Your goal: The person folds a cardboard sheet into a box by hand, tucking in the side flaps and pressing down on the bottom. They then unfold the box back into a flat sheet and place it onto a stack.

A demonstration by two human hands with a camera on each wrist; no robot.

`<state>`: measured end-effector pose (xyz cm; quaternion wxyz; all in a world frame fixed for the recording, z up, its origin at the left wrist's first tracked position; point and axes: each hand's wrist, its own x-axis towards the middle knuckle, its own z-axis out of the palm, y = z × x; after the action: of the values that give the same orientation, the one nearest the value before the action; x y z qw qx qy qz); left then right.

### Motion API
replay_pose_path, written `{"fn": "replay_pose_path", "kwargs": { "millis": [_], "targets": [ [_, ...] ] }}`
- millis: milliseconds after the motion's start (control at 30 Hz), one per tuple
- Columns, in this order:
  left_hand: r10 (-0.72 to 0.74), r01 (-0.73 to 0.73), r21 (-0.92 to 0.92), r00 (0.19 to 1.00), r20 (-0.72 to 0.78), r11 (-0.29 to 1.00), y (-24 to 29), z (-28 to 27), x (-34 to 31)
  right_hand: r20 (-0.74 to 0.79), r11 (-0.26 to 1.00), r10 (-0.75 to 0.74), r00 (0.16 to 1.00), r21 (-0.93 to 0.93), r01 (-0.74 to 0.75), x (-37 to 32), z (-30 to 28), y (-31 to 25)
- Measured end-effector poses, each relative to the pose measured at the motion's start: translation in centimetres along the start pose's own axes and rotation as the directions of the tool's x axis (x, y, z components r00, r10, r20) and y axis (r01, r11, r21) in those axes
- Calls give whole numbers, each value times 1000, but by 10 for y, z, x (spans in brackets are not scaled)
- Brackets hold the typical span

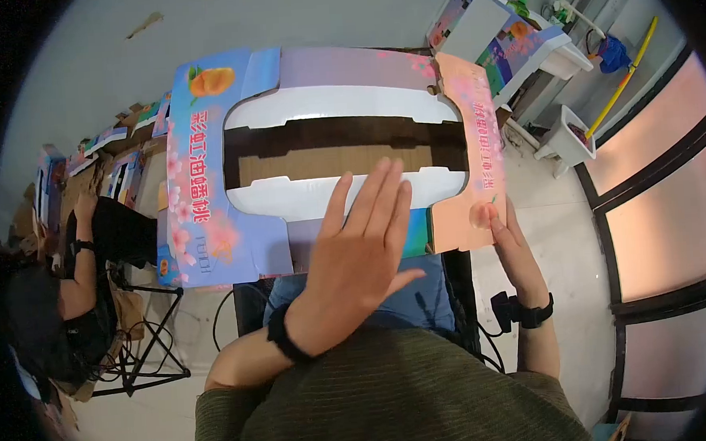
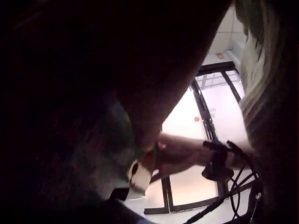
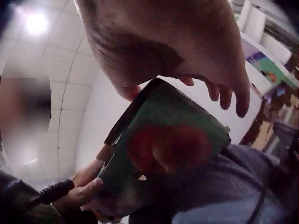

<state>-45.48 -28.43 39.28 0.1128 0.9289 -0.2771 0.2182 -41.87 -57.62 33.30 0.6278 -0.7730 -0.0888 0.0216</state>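
Note:
A printed cardboard box [image 1: 198, 165] with peach pictures lies across the person's lap, with a wide opening framed by white flaps [image 1: 288, 198]. Over its near side, my left hand [image 1: 355, 256] stretches out palm down, its straight fingers over the near flap; whether the palm presses cannot be told. My right hand [image 1: 517, 252] holds the near right corner, thumb on the orange end panel [image 1: 471, 158], other fingers at the end side. The right wrist view shows this hand [image 3: 173, 42] above the green box side [image 3: 170, 116], my left hand [image 3: 81, 186] beyond it.
Another person [image 1: 77, 283] sits at the left beside more printed cardboard [image 1: 127, 180]. A black stand [image 1: 148, 343] is below them. At the upper right are printed boxes [image 1: 512, 48], a white basin [image 1: 564, 141] and a yellow pole [image 1: 625, 74]. Black-framed panels [image 1: 665, 228] line the right.

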Motion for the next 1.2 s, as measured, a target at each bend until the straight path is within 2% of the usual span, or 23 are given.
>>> {"fn": "replay_pose_path", "kwargs": {
  "millis": [33, 100, 133, 200, 300, 333, 433, 533, 633, 733, 833, 933, 1033, 1133, 1167, 1200],
  "targets": [
    [-24, 24, 24, 1000, 6, 999, 1, 8, 4, -70, 983, -107, 992, -156, 95, 0, 0, -5],
    [-22, 23, 59, 1000, -11, 998, 2, 20, 6, -163, 858, -334, 928, -460, 228, 2, 5, -15],
    [-19, 20, 76, 1000, -18, 997, 4, 24, 7, -97, 722, -468, 878, -615, 317, 2, 8, -29],
    [-6, 8, 107, 1000, -20, 994, 3, 27, 4, 105, 357, -652, 751, -831, 426, 2, 17, -65],
    [1, 3, 142, 1000, -27, 990, 4, 28, 4, 425, 298, -588, 688, -677, 672, 14, 33, -98],
    [1, 4, 152, 999, -34, 988, 4, 28, 5, 458, 280, -602, 654, -647, 710, 21, 41, -104],
    [-11, 14, 152, 1000, -24, 988, 3, 32, 6, 622, 293, -426, 658, -593, 750, 37, 45, -110],
    [-1, 11, 221, 999, -43, 975, 2, 41, 5, 786, 154, -303, 538, -517, 842, 47, 49, -117],
    [-15, 19, 139, 999, -33, 990, 4, 37, 5, 862, 97, -236, 449, -439, 893, 47, 55, -120],
    [-12, 13, 164, 1000, -5, 986, 3, 35, 5, 883, -50, -173, 437, -451, 891, 42, 58, -119],
    [-18, 18, 129, 1000, -1, 992, 1, 33, 6, 906, 37, -93, 414, -412, 910, 31, 49, -144],
    [-14, 19, 120, 999, -34, 993, -2, 33, 4, 869, 95, -123, 479, -470, 878, 15, 26, -170],
    [-1, 6, 156, 1000, -29, 988, -3, 28, 3, 779, 129, -255, 573, -560, 818, 2, -4, -176],
    [-4, 12, 125, 998, -64, 992, -3, 29, 3, 494, 259, -353, 795, -764, 590, -23, -48, -170],
    [-5, 15, 129, 997, -73, 992, -3, 30, 4, 370, 317, -368, 853, -813, 489, -29, -64, -160],
    [-5, 15, 133, 997, -80, 991, -3, 31, 4, 266, 382, -406, 874, -820, 427, -33, -75, -148]
  ]
}}
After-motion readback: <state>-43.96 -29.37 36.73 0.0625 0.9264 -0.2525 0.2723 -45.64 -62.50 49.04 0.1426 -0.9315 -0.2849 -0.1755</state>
